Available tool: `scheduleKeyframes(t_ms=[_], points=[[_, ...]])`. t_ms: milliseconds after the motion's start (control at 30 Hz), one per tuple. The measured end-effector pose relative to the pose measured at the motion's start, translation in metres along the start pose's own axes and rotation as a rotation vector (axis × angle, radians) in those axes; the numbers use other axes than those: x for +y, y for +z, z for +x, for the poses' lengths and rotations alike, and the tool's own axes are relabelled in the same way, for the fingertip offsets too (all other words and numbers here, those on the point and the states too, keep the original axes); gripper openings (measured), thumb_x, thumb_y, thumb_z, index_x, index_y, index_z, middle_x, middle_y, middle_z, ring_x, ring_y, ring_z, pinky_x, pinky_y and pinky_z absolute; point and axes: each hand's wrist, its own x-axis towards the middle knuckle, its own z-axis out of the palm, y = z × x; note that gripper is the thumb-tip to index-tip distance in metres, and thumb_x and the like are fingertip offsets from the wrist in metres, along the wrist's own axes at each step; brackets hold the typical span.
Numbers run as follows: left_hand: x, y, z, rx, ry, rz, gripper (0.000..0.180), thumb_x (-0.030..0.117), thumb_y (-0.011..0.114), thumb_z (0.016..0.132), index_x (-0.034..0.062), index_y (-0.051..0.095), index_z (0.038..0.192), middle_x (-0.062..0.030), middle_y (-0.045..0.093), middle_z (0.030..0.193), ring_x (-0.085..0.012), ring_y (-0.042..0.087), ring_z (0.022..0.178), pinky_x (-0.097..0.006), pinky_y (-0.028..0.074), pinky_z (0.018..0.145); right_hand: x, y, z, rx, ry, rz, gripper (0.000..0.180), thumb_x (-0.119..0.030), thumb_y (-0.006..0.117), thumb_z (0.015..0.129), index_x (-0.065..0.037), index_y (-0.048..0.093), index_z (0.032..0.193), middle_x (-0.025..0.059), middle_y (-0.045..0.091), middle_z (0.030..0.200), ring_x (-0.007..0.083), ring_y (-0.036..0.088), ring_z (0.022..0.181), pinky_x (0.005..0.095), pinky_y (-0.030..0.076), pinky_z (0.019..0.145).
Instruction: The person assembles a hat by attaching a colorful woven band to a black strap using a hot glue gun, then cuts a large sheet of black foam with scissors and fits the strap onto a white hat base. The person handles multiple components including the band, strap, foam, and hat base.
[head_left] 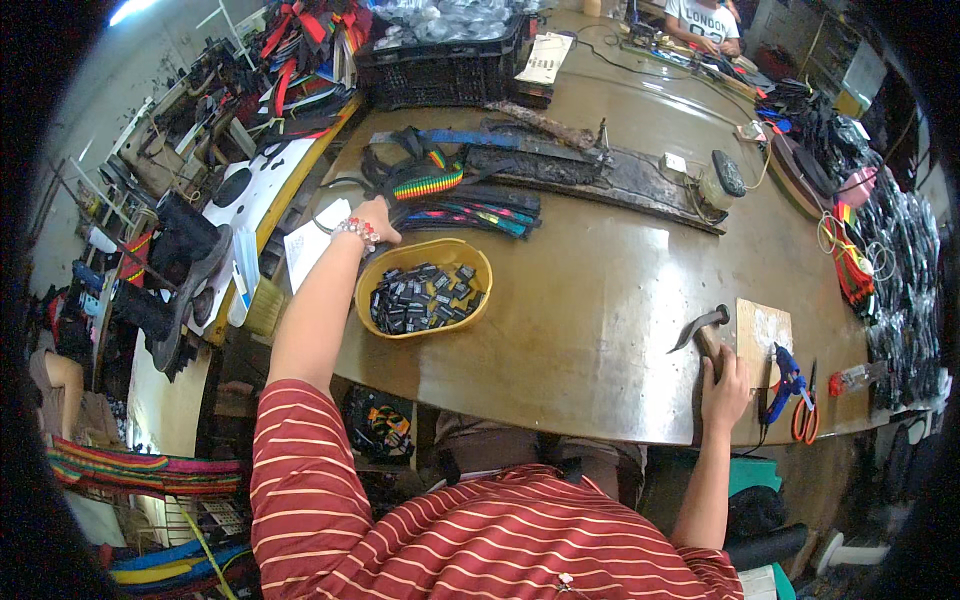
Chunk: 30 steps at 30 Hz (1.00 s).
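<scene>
- Right hand [724,385]: at the near table edge, fingers wrapped around the handle of a hammer [703,328].
- Hammer: lies low on the brown table [600,300], just left of a small wooden board [765,335]. Long axis runs from the palm away and slightly left; the dark head sits at the far end, its curved claw pointing left.
- Risk, judged: a swing from this low grip could glance off the smooth tabletop, or clip the blue-handled tool [783,385] and orange scissors [805,418] lying just right of the hand.
- Yellow bowl [380,275]: mid-table, holding small dark buckles [425,295]; it sits beside the left forearm.
- Risk, judged: drawing the arm back carelessly could nudge the bowl and scatter its contents.
- Left hand [372,218]: stretched far forward, closed over the near ends of a bundle of coloured straps [470,205]; exactly what it pinches, cannot tell.
- Straps: long axis left to right.
- Black crate [440,70]: far end.
</scene>
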Motion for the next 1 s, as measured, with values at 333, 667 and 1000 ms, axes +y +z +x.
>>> scheduleKeyframes(t_ms=[333, 667, 1000], points=[[0.013, -0.029, -0.009, 0.238, -0.034, 0.062, 0.066, 0.022, 0.081, 0.061, -0.0045, 0.047, 0.110, -0.0257, 0.062, 0.105, -0.0371, 0.062, 0.100, -0.043, 0.052, 0.085, 0.004, 0.003, -0.001, 0.011, -0.005, 0.020, 0.033, -0.027, 0.062, 0.085, -0.008, 0.058, 0.111, 0.0109, 0.059, 0.096, 0.0294, 0.056, 0.091, 0.0392, 0.046, 0.078], [-0.040, -0.200, -0.116, 0.786, 0.202, 0.263, 0.055, 0.007, 0.076, 0.061, -0.0025, 0.049, 0.108, -0.0221, 0.060, 0.104, -0.0388, 0.057, 0.101, -0.043, 0.048, 0.087, 0.008, 0.002, -0.004, 0.000, 0.023, 0.033, 0.034, -0.030, 0.062, 0.085, -0.010, 0.058, 0.111, 0.0109, 0.058, 0.097, 0.0306, 0.057, 0.092, 0.0402, 0.046, 0.078], [-0.219, -0.202, -0.338, 0.258, -0.141, 0.509, 0.061, -0.003, 0.063, 0.064, 0.0109, 0.053, 0.123, -0.0160, 0.057, 0.119, -0.0339, 0.050, 0.115, -0.044, 0.037, 0.099, 0.009, -0.001, -0.003, -0.058, 0.040, 0.038, 0.035, -0.031, 0.061, 0.086, -0.009, 0.058, 0.114, 0.0123, 0.058, 0.099, 0.0323, 0.058, 0.092, 0.0423, 0.046, 0.077]])
